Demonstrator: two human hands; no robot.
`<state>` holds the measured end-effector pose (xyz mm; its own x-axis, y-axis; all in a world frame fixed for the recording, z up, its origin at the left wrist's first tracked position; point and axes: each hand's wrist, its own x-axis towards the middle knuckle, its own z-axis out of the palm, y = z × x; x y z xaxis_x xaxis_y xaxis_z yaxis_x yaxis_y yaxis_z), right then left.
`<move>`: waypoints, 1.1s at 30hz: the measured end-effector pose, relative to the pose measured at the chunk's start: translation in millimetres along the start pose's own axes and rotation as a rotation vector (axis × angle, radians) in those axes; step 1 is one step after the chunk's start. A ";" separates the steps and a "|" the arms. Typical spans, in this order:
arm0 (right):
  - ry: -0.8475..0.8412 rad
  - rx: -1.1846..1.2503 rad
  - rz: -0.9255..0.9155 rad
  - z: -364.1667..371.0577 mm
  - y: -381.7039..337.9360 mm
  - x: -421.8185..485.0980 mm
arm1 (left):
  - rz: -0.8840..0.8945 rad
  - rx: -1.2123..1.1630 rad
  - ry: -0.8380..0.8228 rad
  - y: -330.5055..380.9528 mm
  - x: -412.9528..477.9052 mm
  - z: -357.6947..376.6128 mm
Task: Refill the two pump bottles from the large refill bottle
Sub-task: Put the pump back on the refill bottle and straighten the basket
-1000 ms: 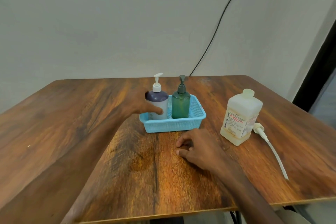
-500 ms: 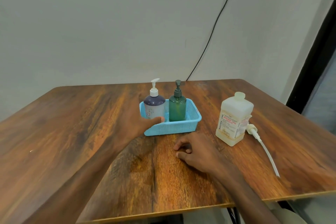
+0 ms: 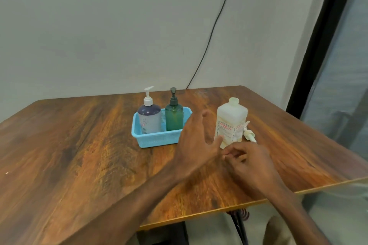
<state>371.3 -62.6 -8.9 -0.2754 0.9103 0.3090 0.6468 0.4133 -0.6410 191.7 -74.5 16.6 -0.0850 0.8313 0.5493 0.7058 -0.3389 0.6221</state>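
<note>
**Two open grips at the foot of one refill bottle**

The left grip [image 3: 199, 141], a bare hand, is spread wide with fingers straight and holds nothing. Its thumb lies at the lower left face of the large refill bottle [image 3: 232, 117], but the blur hides whether they touch. The right grip [image 3: 252, 162] rests on the desk [image 3: 79, 155] just in front of that bottle. Its fingers are loosely curled and nothing shows in them.

There is one refill bottle, pale and square-shouldered, standing upright on the right half of the desk with its neck bare. Its label carries red and dark print, too blurred to read. One loose white pump [image 3: 249, 134] lies touching or just beside the bottle's right side.

There are two pump bottles, both upright in one light blue basket [image 3: 157, 141] to the left of the refill bottle. The purple bottle [image 3: 149, 119] with a white pump stands on the left, and the green bottle [image 3: 173, 117] with a dark pump on the right. The purple one has small marks on its front, but they are not legible.

One black cable [image 3: 211, 36] runs down the wall behind the desk.
</note>
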 end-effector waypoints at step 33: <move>0.026 -0.121 0.289 -20.0 53.3 96.6 | 0.007 -0.264 -0.420 -22.7 29.6 -2.3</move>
<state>393.4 46.9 0.8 -0.0507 0.9881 0.1454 0.7759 0.1306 -0.6172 171.6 -43.2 20.1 0.2482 0.9158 0.3157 0.4985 -0.4002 0.7690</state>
